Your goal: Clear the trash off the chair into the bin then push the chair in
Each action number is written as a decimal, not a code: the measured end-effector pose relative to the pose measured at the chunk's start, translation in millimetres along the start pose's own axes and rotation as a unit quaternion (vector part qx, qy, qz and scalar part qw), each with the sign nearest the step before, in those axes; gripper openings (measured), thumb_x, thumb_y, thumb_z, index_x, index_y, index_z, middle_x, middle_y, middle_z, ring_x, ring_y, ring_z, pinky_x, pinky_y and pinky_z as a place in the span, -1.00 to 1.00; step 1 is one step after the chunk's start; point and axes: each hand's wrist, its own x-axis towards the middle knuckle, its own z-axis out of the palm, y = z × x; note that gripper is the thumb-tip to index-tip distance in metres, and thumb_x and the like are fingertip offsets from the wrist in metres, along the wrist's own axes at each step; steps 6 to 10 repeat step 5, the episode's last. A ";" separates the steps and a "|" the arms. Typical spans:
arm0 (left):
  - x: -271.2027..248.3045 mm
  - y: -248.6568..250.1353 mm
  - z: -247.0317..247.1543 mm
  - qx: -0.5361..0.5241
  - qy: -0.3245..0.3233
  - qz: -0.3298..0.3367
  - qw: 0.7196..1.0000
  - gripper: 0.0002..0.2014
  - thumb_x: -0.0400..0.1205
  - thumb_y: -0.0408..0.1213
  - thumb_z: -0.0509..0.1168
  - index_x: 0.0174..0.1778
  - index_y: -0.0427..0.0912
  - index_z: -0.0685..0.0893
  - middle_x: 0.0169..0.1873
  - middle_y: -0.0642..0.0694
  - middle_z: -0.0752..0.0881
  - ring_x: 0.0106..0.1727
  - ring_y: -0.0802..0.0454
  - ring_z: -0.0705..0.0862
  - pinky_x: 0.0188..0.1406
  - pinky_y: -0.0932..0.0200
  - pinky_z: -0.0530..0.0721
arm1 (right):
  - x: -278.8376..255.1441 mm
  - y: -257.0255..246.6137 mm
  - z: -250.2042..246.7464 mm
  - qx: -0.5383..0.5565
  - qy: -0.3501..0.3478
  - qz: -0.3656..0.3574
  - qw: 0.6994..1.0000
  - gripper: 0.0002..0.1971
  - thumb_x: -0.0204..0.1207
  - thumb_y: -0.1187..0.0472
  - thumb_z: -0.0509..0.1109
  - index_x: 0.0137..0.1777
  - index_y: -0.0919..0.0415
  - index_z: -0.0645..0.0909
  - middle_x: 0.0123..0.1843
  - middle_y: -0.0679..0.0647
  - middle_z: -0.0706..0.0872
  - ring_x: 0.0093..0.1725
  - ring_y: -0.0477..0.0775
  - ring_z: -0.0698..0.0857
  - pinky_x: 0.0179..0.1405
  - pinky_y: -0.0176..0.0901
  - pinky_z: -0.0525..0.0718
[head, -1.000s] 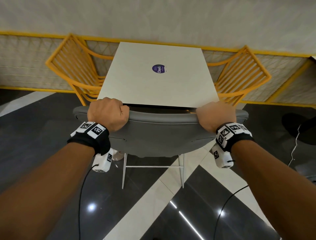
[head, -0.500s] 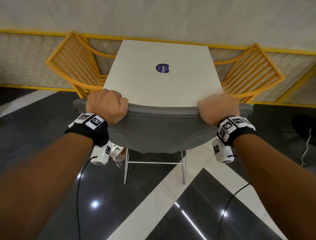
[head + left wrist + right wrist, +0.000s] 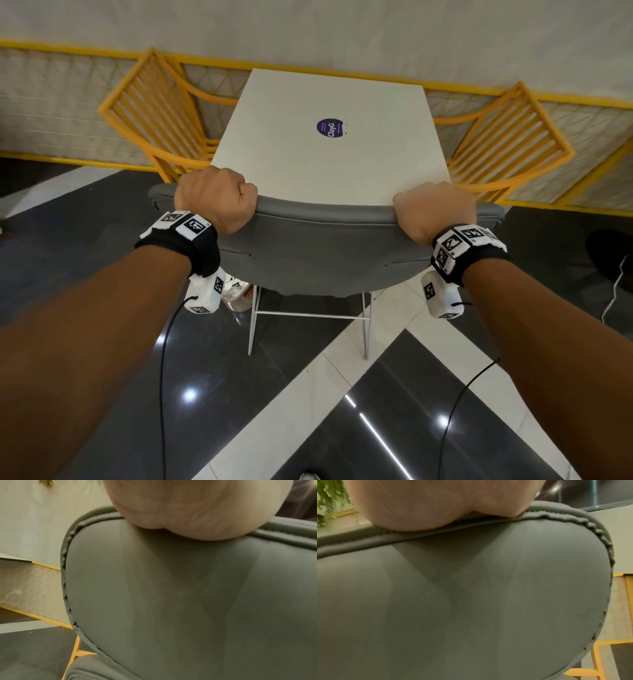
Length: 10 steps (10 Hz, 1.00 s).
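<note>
A grey padded chair on thin white legs stands with its back towards me, its seat hidden under the white table. My left hand grips the top edge of the backrest near its left end, and my right hand grips it near the right end. The left wrist view shows the heel of my left hand on the backrest. Likewise my right hand sits on the piped top edge of the backrest. No trash or bin is in view.
Two yellow slatted chairs stand at the table's left and right, against a wall with a yellow rail. A white shoe shows on the floor by the chair's left leg. Dark cables trail from my wrists over the glossy tiles.
The grey chair has slid forward under the table with both hands gripping its backrest; the table edge now sits right at the top of the backrest.
</note>
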 end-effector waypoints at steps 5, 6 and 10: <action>-197.0 -26.2 11.4 -0.173 -0.073 -0.079 0.979 -0.39 0.65 -0.28 0.19 0.69 -0.26 0.37 0.70 -0.25 0.34 0.70 -0.24 0.35 0.69 -0.15 0.31 | -187.6 -12.7 27.5 0.314 -0.079 -0.006 0.946 -0.84 0.65 0.16 0.32 0.15 0.07 0.69 0.18 0.02 0.72 0.16 0.06 0.72 0.17 -0.11 0.66; -197.0 -26.2 11.4 -0.173 -0.073 -0.079 0.979 -0.39 0.65 -0.28 0.19 0.69 -0.26 0.37 0.70 -0.25 0.34 0.70 -0.24 0.35 0.69 -0.15 0.31 | -187.6 -12.7 27.5 0.314 -0.079 -0.006 0.946 -0.84 0.65 0.16 0.32 0.15 0.07 0.69 0.18 0.02 0.72 0.16 0.06 0.72 0.17 -0.11 0.66; -197.0 -26.2 11.4 -0.173 -0.073 -0.079 0.979 -0.39 0.65 -0.28 0.19 0.69 -0.26 0.37 0.70 -0.25 0.34 0.70 -0.24 0.35 0.69 -0.15 0.31 | -187.6 -12.7 27.5 0.314 -0.079 -0.006 0.946 -0.84 0.65 0.16 0.32 0.15 0.07 0.69 0.18 0.02 0.72 0.16 0.06 0.72 0.17 -0.11 0.66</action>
